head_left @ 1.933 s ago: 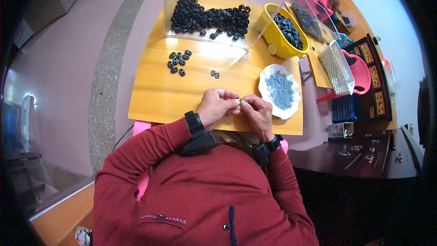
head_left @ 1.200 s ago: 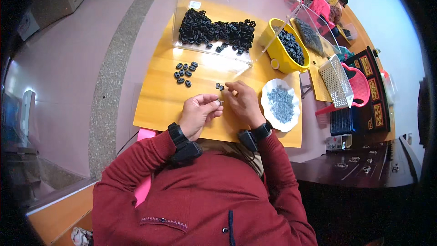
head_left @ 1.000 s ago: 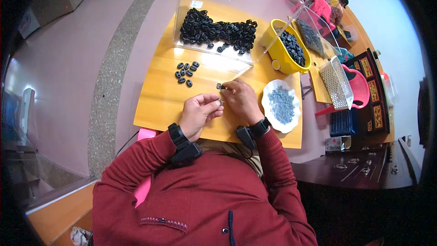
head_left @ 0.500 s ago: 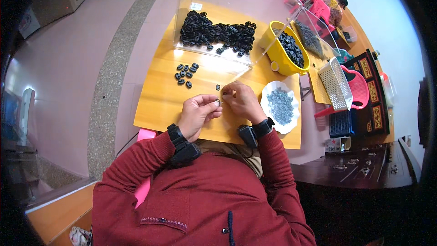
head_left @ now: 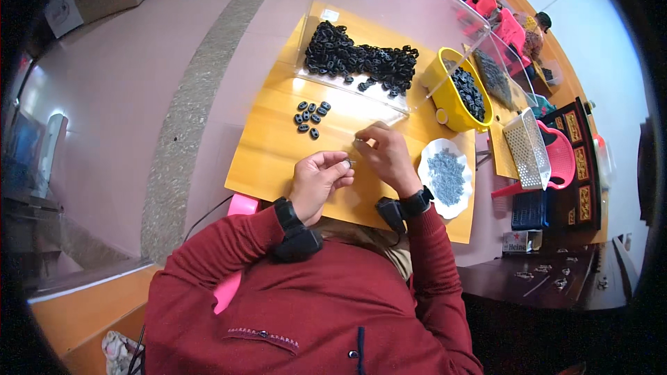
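My left hand (head_left: 318,184) is above the table's near part, thumb and forefinger pinched on a small dark piece (head_left: 349,162) too small to name. My right hand (head_left: 386,160) is just beyond and to the right, fingertips pinched together close to the tabletop. Whatever they hold is too small to make out. Ahead and to the left, several black oval two-holed pieces (head_left: 306,117) lie in a loose group. Right of my right hand stands a white scalloped dish (head_left: 424,167) with a heap of small grey parts (head_left: 447,176).
A clear plastic box (head_left: 445,21) lies across the table's far side, with a big pile of black oval pieces (head_left: 358,59) in it. The yellow tub (head_left: 445,101) at the right holds dark pieces. Beyond are a white perforated basket (head_left: 528,149), a pink chair (head_left: 564,160) and people seated farther off.
The whole view has shifted, so the table sits farther right. The small dark piece that lay by my right fingertips no longer shows on the table. My left hand keeps its pinch.
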A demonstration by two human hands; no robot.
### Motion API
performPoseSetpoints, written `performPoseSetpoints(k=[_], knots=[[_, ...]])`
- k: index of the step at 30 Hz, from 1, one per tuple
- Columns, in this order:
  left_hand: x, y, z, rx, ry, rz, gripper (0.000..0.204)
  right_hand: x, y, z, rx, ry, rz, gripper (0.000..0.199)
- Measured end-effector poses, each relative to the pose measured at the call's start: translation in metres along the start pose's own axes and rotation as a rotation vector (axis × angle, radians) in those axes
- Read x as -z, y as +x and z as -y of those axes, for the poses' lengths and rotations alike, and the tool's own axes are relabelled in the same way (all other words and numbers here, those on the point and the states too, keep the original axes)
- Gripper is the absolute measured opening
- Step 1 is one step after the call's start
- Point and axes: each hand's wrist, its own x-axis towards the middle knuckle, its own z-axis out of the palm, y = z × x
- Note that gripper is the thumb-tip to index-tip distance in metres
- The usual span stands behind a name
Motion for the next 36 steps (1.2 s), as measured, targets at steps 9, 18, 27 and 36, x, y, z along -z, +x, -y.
performPoseSetpoints(k=[9, 18, 27, 36], knots=[[0.015, -0.009, -0.020, -0.158, -0.051, -0.126, 0.020, -0.047, 0.032, 0.033, 0.050, -0.086, 0.144, 0.026], [0.020, -0.005, -0.027, -0.197, -0.059, -0.138, 0.018, -0.048, 0.023, 0.037, 0.006, -0.050, 0.178, 0.021], [0.023, -0.002, -0.022, -0.179, -0.027, -0.132, 0.018, -0.033, -0.024, 0.017, -0.197, 0.579, 0.090, 0.021], [0.019, -0.002, -0.019, -0.150, 0.038, -0.111, 0.019, -0.025, -0.043, 0.006, -0.240, 0.881, 0.012, 0.022]])
